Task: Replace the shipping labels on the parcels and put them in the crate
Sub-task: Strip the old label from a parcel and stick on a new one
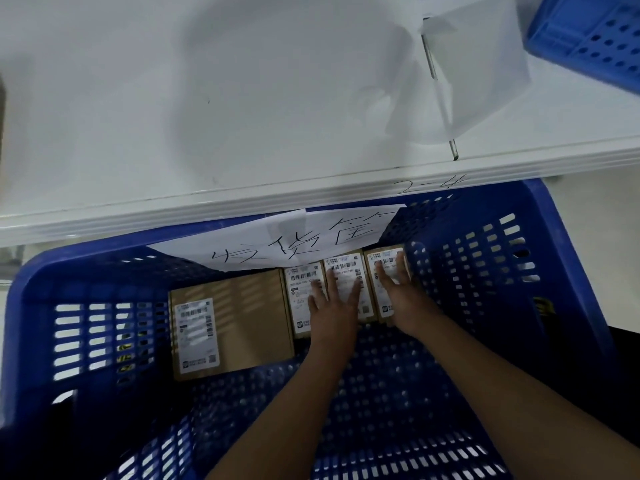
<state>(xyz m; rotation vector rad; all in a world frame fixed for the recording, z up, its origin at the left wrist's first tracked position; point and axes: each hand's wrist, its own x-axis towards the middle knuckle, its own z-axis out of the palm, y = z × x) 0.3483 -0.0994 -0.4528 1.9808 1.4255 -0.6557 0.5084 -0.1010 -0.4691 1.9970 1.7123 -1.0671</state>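
A large blue perforated crate (485,306) fills the lower view, below the table edge. On its floor lie a wide cardboard parcel (249,327) with a white shipping label (195,336) and three narrow labelled parcels in a row to its right. My left hand (334,303) lies flat with straight fingers across the left narrow parcel (301,289) and the middle one (349,268). My right hand (398,285) presses flat on the right narrow parcel (384,261), next to the crate's right wall.
A white paper sign (294,240) with handwritten characters hangs over the crate's far rim. Above it runs the white table (207,116); on it lie white sheets (474,74) and a thin metal rod (450,147). A second blue crate (595,36) sits at the top right.
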